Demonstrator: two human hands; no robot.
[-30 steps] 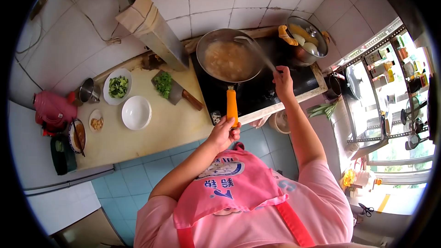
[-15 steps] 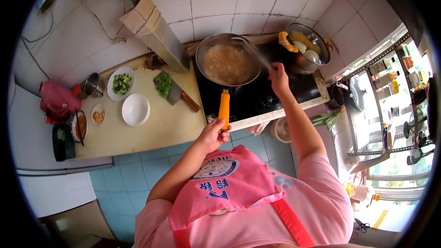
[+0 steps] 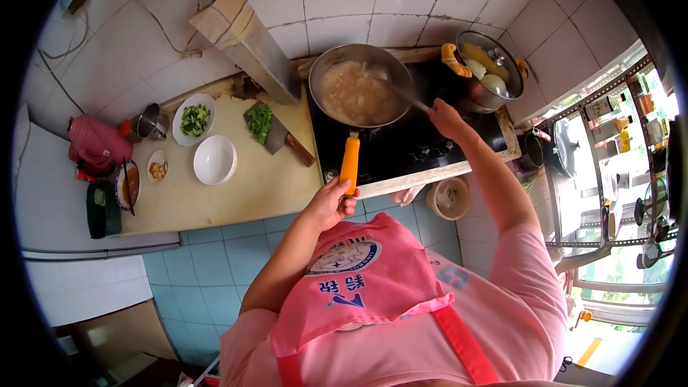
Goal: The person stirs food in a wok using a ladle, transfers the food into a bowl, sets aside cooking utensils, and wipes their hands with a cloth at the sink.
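Note:
A deep frying pan (image 3: 396, 63) sits on the black cooktop with a brown, soupy stew (image 3: 351, 97) inside. Its orange handle (image 3: 350, 161) points toward me, and my left hand (image 3: 332, 204) is closed around the lower end. My right hand (image 3: 447, 119), right of the pan, grips a long-handled metal cooking utensil (image 3: 410, 95). The utensil's head is in the stew near the pan's upper right; motion blurs it, so I cannot tell whether it is a ladle or a spatula.
Right of the pan stands a glass-lidded pot (image 3: 494, 93). On the left counter are a cleaver (image 3: 276, 140) with chopped greens (image 3: 260, 122), a bowl of cut green vegetables (image 3: 193, 120), a white bowl (image 3: 214, 160), a small garlic dish (image 3: 158, 168) and a pink kettle (image 3: 99, 145).
My right hand has shifted slightly right and down, and the utensil's head has moved lower in the pan. My left hand stays on the handle. The whole view has shifted a little.

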